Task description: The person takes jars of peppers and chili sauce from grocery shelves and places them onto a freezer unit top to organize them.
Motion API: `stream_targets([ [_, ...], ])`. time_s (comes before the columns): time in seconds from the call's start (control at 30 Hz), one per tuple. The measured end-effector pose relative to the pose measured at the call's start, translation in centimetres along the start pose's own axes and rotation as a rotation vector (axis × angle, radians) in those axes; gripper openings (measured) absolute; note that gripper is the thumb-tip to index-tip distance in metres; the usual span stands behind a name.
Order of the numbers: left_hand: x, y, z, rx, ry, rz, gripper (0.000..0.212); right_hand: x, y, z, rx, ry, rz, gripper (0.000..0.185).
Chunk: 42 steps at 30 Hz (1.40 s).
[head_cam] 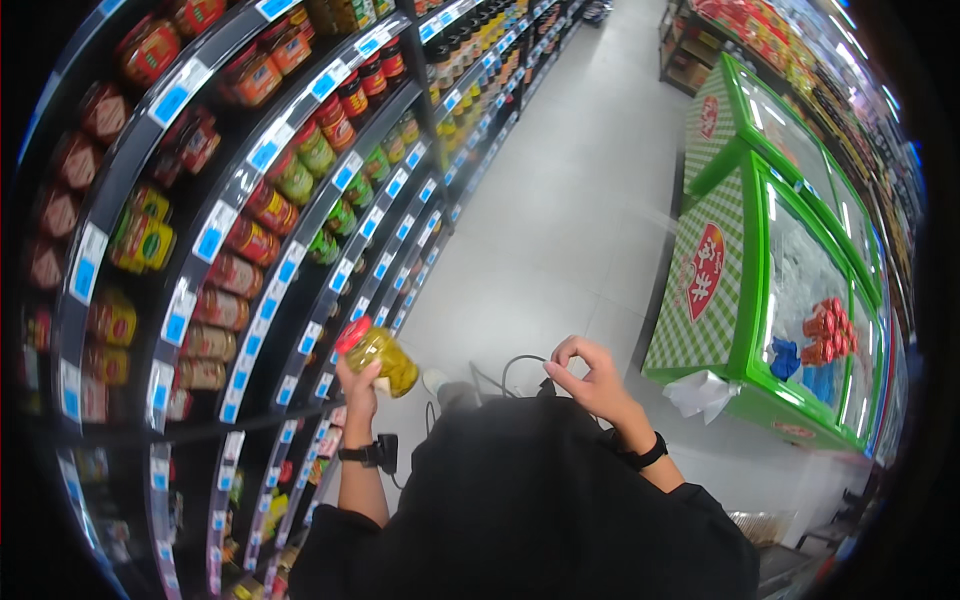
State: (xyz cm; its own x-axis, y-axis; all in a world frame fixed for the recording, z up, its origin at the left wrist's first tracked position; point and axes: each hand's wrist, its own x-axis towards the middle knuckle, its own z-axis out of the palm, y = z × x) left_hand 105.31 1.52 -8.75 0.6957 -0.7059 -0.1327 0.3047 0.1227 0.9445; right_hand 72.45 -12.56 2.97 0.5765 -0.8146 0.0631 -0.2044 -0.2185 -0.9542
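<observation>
My left hand (pixel 361 391) grips a glass jar (pixel 381 361) of yellow-green pickled food with a red lid. The jar is tilted beside the shelf fronts at the left. My right hand (pixel 589 379) hovers in front of my body, loosely curled, with a gap between thumb and fingers and nothing visible in it. A black cable (pixel 517 358) loops just left of that hand; whether they touch is unclear. The nearest shelf unit (pixel 289 262) holds rows of jars, among them red-lidded jars (pixel 335 124) and jars with green contents (pixel 291 176).
Green chest freezers (pixel 739 360) with glass tops line the aisle on my right. Red packages (pixel 829 330) lie on the nearer one, and a white plastic bag (pixel 701 395) hangs at its corner. Grey tiled floor (pixel 555 202) stretches ahead between shelves and freezers.
</observation>
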Motion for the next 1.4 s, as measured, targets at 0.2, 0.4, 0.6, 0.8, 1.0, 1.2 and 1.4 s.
stream_targets([
  [0.2, -4.4, 8.3, 12.8, 0.461, -0.536, 0.43, 0.084, -1.7, -2.1, -3.7, 0.007, -0.218, -0.105, 0.043],
  [0.4, -9.5, 11.0, 21.4, 0.45, -0.73, 0.71, 0.081, -3.0, -4.3, -5.4, 0.056, -0.246, -0.255, 0.083],
  [0.6, -12.7, 10.3, 24.7, 0.444, -0.662, 0.743, 0.079, -4.0, -4.3, -6.4, 0.003, -0.16, -0.354, 0.088],
  [0.8, -13.6, 8.9, 24.4, 0.379, -0.634, 0.474, 0.087, -3.7, -3.1, -4.4, 0.085, -0.019, -0.246, 0.09],
  [1.0, -10.9, 9.6, 22.6, 0.397, -0.662, 0.47, 0.087, -1.6, -3.9, -2.1, 0.128, -0.021, -0.24, 0.091],
  [1.2, -4.0, 12.2, 17.5, 0.486, -0.98, 0.408, 0.095, 0.9, -6.4, 0.9, 0.095, -0.172, -0.205, 0.097],
  [1.4, 1.2, 11.7, 12.4, 0.27, -1.044, 0.192, 0.11, 4.0, -8.1, 5.8, 0.101, -0.308, -0.058, 0.101],
])
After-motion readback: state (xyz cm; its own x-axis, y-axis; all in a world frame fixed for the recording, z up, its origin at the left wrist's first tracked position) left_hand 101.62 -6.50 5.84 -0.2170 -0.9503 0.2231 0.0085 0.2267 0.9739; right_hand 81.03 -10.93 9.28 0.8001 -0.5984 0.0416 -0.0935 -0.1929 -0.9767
